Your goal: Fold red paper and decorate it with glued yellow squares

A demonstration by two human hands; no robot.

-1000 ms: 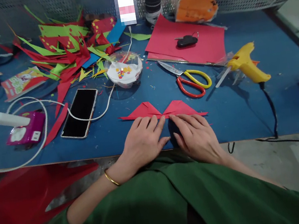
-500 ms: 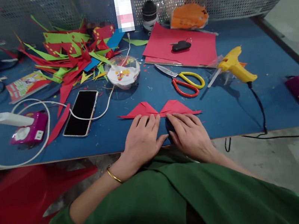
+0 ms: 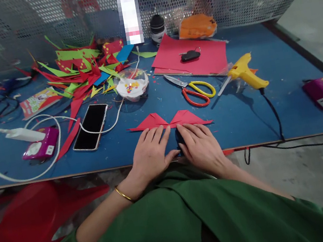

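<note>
A folded red paper (image 3: 153,120) lies on the blue table close to its front edge, with two peaked halves and a thin point at each end. My left hand (image 3: 150,150) rests flat with fingers stretched, their tips on the paper's lower edge left of its middle. On the right half, the fingertips of my right hand (image 3: 199,143) press the same edge, fingers extended side by side. Both thumbs point inward over the table. My fingers hide part of the paper's near edge.
Scissors (image 3: 195,90), a yellow glue gun (image 3: 245,71) and red sheets (image 3: 198,64) with a key fob (image 3: 190,55) lie to the right. Leftward are a phone (image 3: 91,128), a purple adapter (image 3: 42,144), a white cable and cut paper strips (image 3: 79,68). A plastic bowl (image 3: 133,85) holds paper bits.
The camera view has shifted slightly, so the table items appear lower and moved sideways. Both hands stay on the folded red paper, with little visible movement.
</note>
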